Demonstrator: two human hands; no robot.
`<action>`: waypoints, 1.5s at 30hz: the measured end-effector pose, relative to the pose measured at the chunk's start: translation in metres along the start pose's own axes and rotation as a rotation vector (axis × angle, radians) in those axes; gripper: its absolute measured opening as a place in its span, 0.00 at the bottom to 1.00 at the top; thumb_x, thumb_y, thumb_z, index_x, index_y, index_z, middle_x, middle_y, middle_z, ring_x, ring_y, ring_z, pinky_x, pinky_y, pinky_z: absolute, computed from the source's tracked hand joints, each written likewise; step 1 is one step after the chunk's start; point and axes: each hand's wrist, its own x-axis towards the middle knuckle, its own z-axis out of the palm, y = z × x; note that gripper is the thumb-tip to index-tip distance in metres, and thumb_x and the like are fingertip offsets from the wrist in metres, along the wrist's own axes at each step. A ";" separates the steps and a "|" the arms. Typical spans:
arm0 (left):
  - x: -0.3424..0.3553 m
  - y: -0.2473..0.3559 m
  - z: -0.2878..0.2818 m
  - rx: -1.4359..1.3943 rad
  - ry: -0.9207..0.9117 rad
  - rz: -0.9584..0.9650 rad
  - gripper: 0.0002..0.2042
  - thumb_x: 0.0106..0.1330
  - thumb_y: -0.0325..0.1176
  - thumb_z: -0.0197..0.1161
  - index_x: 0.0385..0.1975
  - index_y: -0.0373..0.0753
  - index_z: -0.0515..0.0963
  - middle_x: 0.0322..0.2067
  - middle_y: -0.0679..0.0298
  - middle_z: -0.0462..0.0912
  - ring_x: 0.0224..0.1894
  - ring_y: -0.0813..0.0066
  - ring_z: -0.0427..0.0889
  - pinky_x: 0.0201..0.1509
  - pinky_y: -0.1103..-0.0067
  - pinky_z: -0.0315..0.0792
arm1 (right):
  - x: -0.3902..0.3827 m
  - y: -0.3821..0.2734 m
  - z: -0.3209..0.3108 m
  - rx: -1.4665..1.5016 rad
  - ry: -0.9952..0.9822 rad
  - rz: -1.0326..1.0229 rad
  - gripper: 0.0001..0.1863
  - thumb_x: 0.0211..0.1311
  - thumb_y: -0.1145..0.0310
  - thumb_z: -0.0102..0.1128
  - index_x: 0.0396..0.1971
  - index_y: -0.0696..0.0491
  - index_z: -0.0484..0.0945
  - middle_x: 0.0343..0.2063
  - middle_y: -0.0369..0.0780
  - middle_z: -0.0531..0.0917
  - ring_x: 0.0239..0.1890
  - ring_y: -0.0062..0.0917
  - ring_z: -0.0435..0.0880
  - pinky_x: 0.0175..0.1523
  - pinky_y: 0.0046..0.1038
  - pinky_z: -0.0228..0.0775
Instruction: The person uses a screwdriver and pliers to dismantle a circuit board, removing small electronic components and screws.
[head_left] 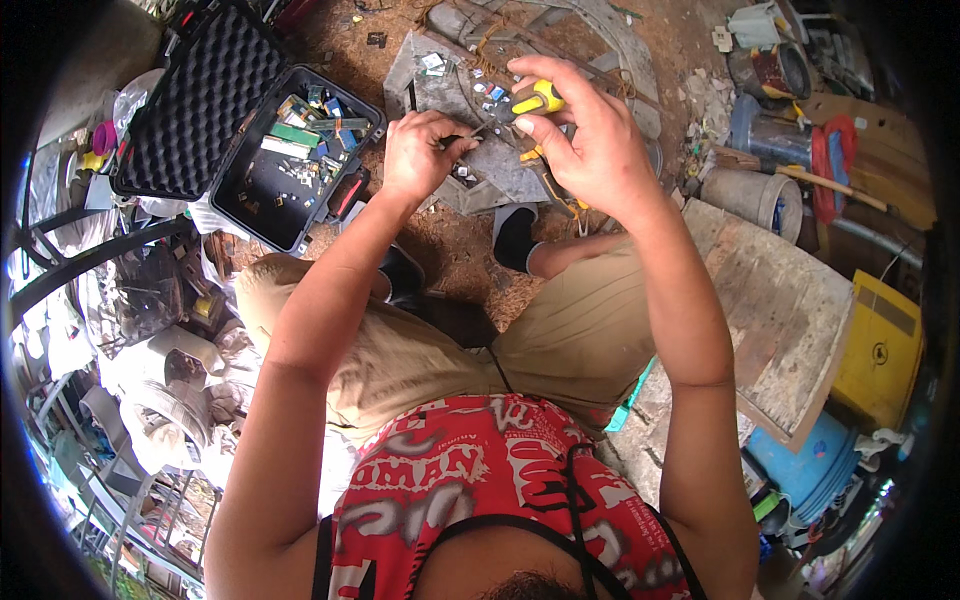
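Observation:
My left hand (418, 155) is closed in a pinch above a grey slab on the ground, holding a small dark piece (455, 142) too small to name. Across from it, my right hand (610, 145) grips a yellow-and-black screwdriver (541, 97) by its handle between thumb and fingers. Its thin shaft slants down toward the left fingertips; whether the tip touches the piece, I cannot tell. Small electronic bits (491, 91) lie scattered on the grey slab (513, 168). A yellow-and-black hand tool (548, 180) rests below my right hand, partly hidden.
An open black case (222, 205) with foam in its lid stands at the left, holding circuit boards (295, 135) and chips. A worn wooden board (765, 300) lies at the right, beside a yellow container (880, 350), a blue bucket (805, 455) and a grey bucket (745, 200).

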 end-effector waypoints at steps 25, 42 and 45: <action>0.003 0.005 -0.003 0.018 0.001 -0.015 0.10 0.52 0.44 0.72 0.28 0.47 0.84 0.30 0.71 0.85 0.35 0.66 0.79 0.43 0.69 0.66 | 0.039 -0.011 -0.010 -0.112 -0.349 -0.029 0.21 0.58 0.82 0.53 0.51 0.49 0.65 0.43 0.45 0.80 0.49 0.45 0.80 0.51 0.40 0.71; 0.003 -0.002 -0.006 -0.010 -0.066 -0.060 0.11 0.54 0.48 0.71 0.24 0.49 0.83 0.25 0.71 0.82 0.35 0.68 0.78 0.44 0.70 0.62 | -0.003 0.022 -0.011 0.025 0.196 0.219 0.36 0.63 0.58 0.60 0.66 0.56 0.56 0.56 0.54 0.72 0.55 0.48 0.75 0.57 0.43 0.70; 0.006 -0.001 -0.003 -0.010 -0.073 -0.063 0.11 0.55 0.48 0.70 0.25 0.49 0.83 0.26 0.71 0.83 0.35 0.68 0.78 0.45 0.69 0.62 | -0.058 0.050 0.021 -0.558 -0.171 0.398 0.42 0.59 0.49 0.64 0.63 0.62 0.60 0.54 0.56 0.72 0.57 0.49 0.73 0.59 0.44 0.69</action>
